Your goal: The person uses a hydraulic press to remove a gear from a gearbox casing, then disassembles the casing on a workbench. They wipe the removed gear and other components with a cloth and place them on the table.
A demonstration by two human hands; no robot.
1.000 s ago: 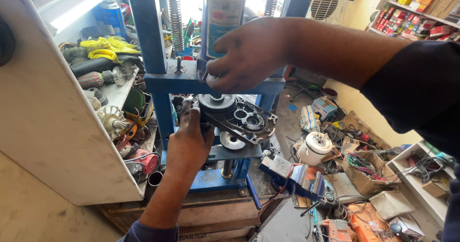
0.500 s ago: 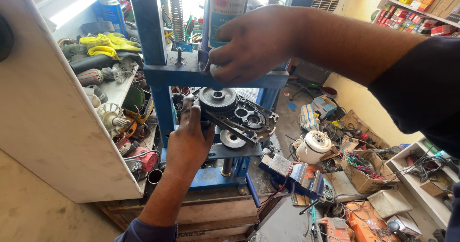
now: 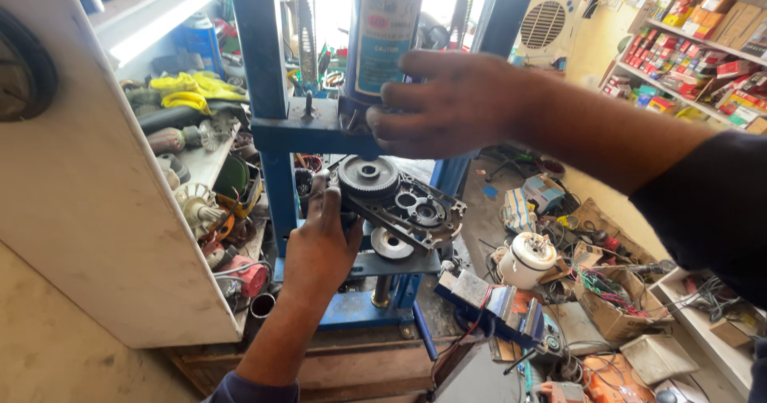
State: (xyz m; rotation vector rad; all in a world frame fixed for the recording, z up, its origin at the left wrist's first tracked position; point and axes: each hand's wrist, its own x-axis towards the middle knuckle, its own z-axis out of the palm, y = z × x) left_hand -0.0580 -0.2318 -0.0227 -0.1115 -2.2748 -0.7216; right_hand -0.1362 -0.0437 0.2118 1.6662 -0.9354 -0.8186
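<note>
Two bare hands work at a blue press frame (image 3: 264, 91) that stands in the middle of a crowded workshop. The left hand (image 3: 319, 239) reaches up from below and its fingers are closed around the left edge of a dark metal gear housing (image 3: 411, 211), which it holds tilted between the posts of the frame. A toothed gear (image 3: 367, 177) sits on the upper left part of this housing, directly under the cross beam, and round openings with bearings show in the rest of the plate. The right hand (image 3: 447, 103) comes in from the right side and is clamped with bent fingers on the bottom of the blue hydraulic jack (image 3: 385, 31), where the cylinder meets the beam. Just below the housing a round metal disc (image 3: 391, 243) lies on the lower plate of the press, and a brass-coloured post (image 3: 382, 291) stands under that plate. On the left, a white shelf unit (image 3: 96, 235) carries motor rotors, yellow cables (image 3: 188, 91) and a red tool. On the floor at the right there are a white round appliance (image 3: 527, 259), a cardboard box (image 3: 615, 307) full of coloured wires and a blue bench vise (image 3: 495, 307). Shelves with coloured boxes (image 3: 695, 27) stand along the far right wall, near a white cooler fan (image 3: 547, 27).
</note>
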